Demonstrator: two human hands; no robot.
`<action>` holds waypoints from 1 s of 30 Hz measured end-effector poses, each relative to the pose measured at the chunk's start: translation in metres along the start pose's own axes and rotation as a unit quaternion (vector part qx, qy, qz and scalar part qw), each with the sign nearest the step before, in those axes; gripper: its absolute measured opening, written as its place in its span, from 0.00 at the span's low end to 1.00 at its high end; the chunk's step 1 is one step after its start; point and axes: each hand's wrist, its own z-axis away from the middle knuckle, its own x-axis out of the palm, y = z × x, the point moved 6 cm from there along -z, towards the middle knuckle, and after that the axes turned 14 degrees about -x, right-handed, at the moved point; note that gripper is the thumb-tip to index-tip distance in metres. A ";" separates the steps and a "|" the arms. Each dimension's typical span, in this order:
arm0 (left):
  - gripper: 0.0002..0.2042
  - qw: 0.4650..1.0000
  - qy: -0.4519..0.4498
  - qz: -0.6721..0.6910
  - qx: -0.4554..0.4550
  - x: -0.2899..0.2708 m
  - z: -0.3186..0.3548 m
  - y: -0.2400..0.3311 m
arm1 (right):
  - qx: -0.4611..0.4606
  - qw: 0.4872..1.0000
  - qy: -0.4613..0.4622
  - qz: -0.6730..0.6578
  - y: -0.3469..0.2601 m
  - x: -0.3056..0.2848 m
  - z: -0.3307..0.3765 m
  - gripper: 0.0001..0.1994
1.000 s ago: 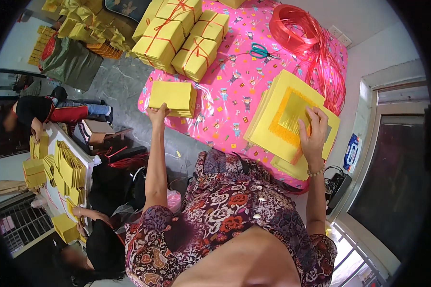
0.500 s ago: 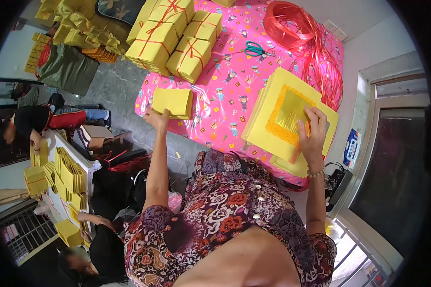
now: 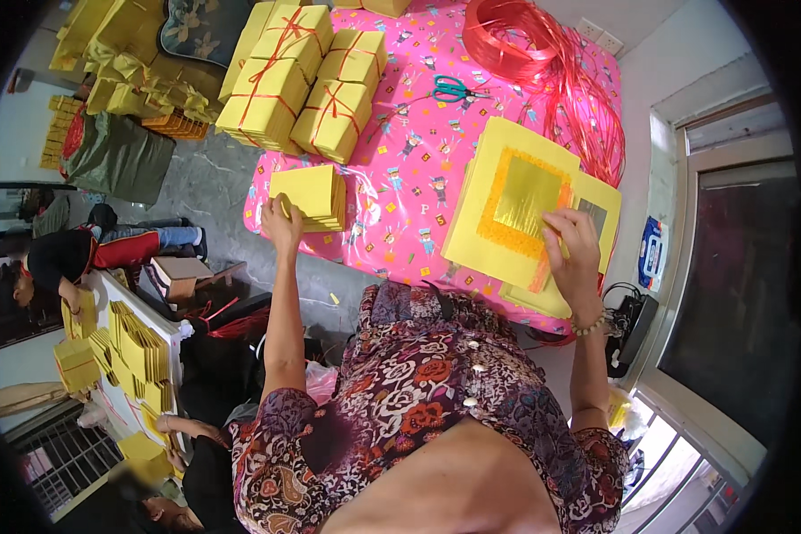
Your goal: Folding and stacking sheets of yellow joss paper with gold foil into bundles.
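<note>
A small stack of folded yellow paper point(image 3: 310, 191) lies near the left end of the pink table, its layers slightly fanned at the right side. My left hand point(image 3: 281, 221) is at the stack's near left corner, fingers bent over its edge. To the right, large yellow paper sheets point(image 3: 472, 227) lie in a pile, and the top one bears a gold foil square point(image 3: 531, 200) in an orange border. My right hand point(image 3: 574, 247) rests over the sheets' right side, fingers loosely bent and a little apart, the tips by the orange border.
Yellow bundles point(image 3: 267, 89) tied with red ribbon stand at the back left. Teal-handled scissors point(image 3: 452, 88) and a coil of red plastic ribbon point(image 3: 512, 40) lie at the back. At a white table point(image 3: 171, 334) on the left, two people handle yellow paper.
My left hand has shifted up onto the small stack, whose layers now look more fanned. My right hand has slid down and slightly left over the sheets. The view has shifted a little.
</note>
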 end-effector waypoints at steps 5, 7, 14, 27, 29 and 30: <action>0.46 0.991 -0.129 -0.039 -0.003 0.007 0.011 0.041 | 0.017 1.000 -0.011 0.011 0.005 0.003 0.010 0.12; 0.50 0.986 -0.151 -0.076 -0.009 0.014 0.019 0.030 | 0.014 1.000 -0.014 0.007 0.004 0.003 0.009 0.12; 0.53 0.979 -0.140 -0.151 0.007 0.039 0.031 0.018 | 0.002 1.000 -0.014 0.006 0.000 -0.001 0.009 0.11; 0.40 0.972 -0.066 -0.183 0.134 0.029 0.012 0.019 | -0.017 0.984 -0.166 -0.058 -0.022 0.004 0.031 0.16; 0.37 0.986 -0.044 -0.134 0.091 0.005 0.016 0.042 | -0.027 0.985 -0.167 -0.043 -0.022 0.009 0.038 0.16; 0.37 0.986 -0.042 -0.135 0.090 0.000 0.018 0.046 | -0.044 0.984 -0.172 -0.031 -0.024 0.012 0.038 0.17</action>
